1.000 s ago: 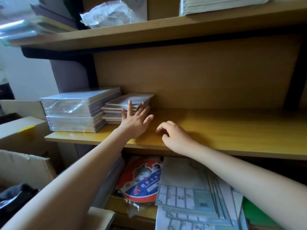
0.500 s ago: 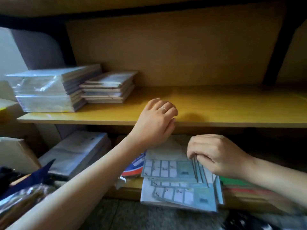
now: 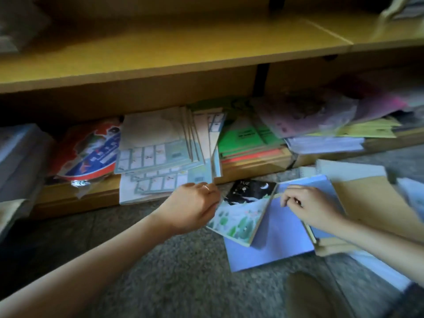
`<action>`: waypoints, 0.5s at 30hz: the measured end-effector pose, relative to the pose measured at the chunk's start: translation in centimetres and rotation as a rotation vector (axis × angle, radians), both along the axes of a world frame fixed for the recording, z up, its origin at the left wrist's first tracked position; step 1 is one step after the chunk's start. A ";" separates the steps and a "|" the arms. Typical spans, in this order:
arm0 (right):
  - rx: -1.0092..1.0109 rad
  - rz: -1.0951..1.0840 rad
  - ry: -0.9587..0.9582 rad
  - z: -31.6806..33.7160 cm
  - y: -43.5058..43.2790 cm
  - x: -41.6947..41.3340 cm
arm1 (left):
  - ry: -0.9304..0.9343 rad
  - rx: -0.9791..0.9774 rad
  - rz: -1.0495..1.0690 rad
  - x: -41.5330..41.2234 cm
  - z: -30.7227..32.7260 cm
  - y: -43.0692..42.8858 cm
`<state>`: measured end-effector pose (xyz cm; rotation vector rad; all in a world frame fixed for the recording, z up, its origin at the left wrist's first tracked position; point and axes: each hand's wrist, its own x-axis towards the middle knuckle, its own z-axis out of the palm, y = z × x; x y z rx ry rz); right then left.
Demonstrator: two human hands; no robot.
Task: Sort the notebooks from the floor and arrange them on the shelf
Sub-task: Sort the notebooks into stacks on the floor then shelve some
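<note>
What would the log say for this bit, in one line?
stage: picking from floor | left hand: grips leaf-print notebook | right hand: pinches blue notebook | view: blurred

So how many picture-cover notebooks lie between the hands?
2: a black YUE notebook nearer the shelf, a green-leaf notebook overlapping it by the left hand. More may be hidden underneath.

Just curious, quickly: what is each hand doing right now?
Left hand: grips the floral notebook by its edge.
Right hand: pinches the blue notebook.
</note>
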<state>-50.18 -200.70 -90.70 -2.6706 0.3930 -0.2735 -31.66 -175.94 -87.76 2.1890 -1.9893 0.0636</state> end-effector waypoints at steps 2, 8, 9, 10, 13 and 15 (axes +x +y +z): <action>0.058 -0.067 0.055 -1.9 -0.3 -0.8 | 0.065 0.060 0.055 -1.0 -2.8 -0.3; -0.235 0.209 0.419 -3.8 1.5 -0.4 | 0.574 0.333 0.405 -2.5 -8.8 -2.3; -0.284 0.257 0.449 -3.7 2.1 0.0 | 0.655 0.323 0.452 -2.8 -9.4 -2.6; -0.320 0.305 0.473 -3.6 2.8 0.5 | 0.730 0.304 0.502 -3.2 -9.8 -2.9; -0.403 0.404 0.565 -3.8 4.2 2.0 | 0.902 0.219 0.618 -4.4 -10.9 -3.1; -0.464 0.420 0.612 -4.4 4.5 2.7 | 0.907 0.190 0.626 -5.0 -11.4 -2.9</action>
